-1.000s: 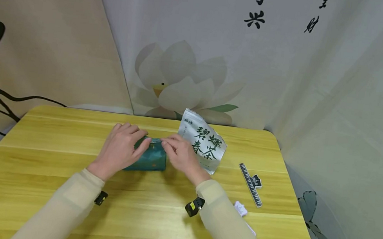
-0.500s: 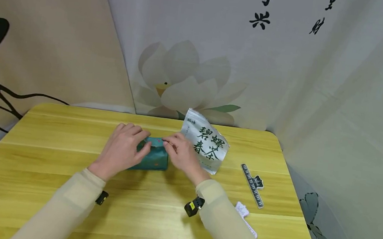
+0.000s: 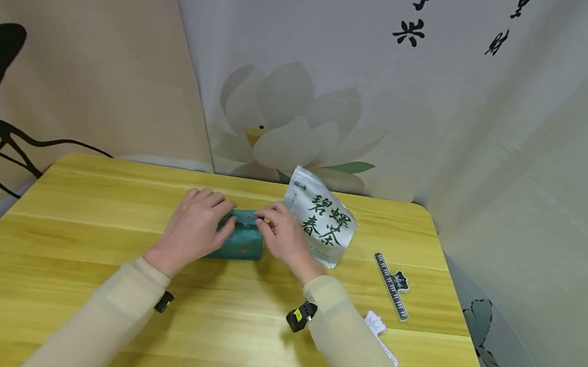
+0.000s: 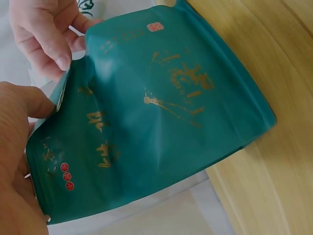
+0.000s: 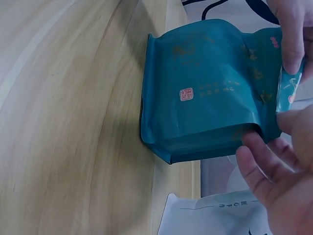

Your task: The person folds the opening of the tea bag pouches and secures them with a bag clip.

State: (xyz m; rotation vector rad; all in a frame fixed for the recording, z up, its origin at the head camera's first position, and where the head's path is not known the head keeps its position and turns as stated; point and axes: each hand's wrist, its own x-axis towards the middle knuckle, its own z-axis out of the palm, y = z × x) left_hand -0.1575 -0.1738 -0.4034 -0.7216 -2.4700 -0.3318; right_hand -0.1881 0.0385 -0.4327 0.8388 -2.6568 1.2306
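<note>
A teal foil pouch [image 3: 240, 245] with gold lettering stands on the table between both hands. Its top edge is bent over, forming a narrow flap [image 5: 289, 90] with a pale edge. My left hand [image 3: 195, 230] pinches the left part of that top edge, thumb on the near side. At the right end, my right hand [image 3: 285, 236] grips the same edge between thumb and fingers. In the left wrist view the pouch [image 4: 161, 105] shows small red seals, and the bent edge runs between the two hands. Some fingertips are hidden behind the pouch.
Right behind the right hand, a silver pouch [image 3: 321, 218] with dark green characters leans at a tilt. Further right on the table [image 3: 222, 333] lie a black-and-white sealing clip [image 3: 390, 286] and a white one [image 3: 380, 337], partly beside the right sleeve. A printed curtain hangs behind.
More of the pouch's top flap, with its red marks, now faces the camera. Both hands keep their grip on it. The head view has shifted, so everything sits slightly further right.
</note>
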